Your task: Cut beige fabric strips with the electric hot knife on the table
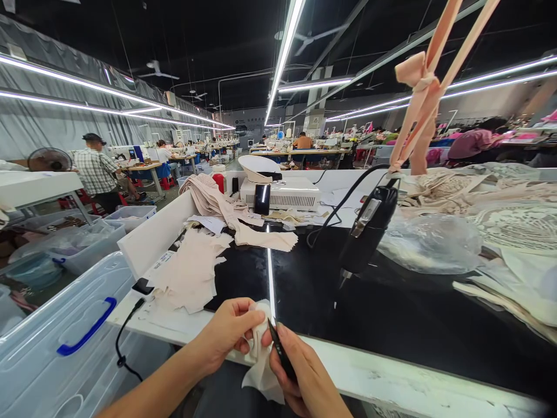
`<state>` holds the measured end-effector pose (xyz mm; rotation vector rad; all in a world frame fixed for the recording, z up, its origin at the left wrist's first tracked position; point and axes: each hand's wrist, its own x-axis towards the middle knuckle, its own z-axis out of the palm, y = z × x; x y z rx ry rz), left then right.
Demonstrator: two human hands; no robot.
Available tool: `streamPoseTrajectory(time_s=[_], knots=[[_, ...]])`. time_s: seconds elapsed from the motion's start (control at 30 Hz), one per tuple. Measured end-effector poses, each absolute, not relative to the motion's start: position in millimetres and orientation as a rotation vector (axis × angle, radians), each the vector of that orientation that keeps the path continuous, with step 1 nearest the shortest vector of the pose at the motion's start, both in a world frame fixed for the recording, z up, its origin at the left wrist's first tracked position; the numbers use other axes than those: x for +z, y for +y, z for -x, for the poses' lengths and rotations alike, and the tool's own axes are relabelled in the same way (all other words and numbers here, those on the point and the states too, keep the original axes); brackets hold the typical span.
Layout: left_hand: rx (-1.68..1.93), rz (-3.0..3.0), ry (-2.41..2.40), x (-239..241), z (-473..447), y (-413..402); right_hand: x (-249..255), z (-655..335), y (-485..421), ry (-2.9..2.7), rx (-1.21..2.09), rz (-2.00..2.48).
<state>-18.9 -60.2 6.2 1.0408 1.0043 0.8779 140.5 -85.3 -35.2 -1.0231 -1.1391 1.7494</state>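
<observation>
My left hand [235,328] pinches a piece of thin, pale cream fabric [264,374] over the table's front edge. Part of the cloth hangs down below the edge. In my right hand [300,368] is a pair of black tweezers [282,351], tips pointing up and close against the fabric. Some of the cloth is hidden behind my fingers. Just beyond my left hand lies a pile of beige cut fabric pieces [191,270]. A black hand-held power tool [368,232] with a thin metal tip hangs by peach fabric strips [424,93] over the black work surface.
A white ventilated box [289,194] stands at the back with a phone [262,199] against it. Beige strips [265,237] lie before it. To the right are a plastic bag [430,244] and lace pieces [517,229]. A clear bin [56,348] stands at left; a person [96,168] sits beyond.
</observation>
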Motion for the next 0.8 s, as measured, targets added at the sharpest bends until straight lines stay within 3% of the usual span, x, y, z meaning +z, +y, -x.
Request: streamPoseTrajectory(time_s=[0.8], knots=[[0.881, -1.022, 0.989, 3.8, 19.2, -61.8, -29.2, -139.4, -89.7, -1.199, 1.678, 1.053]])
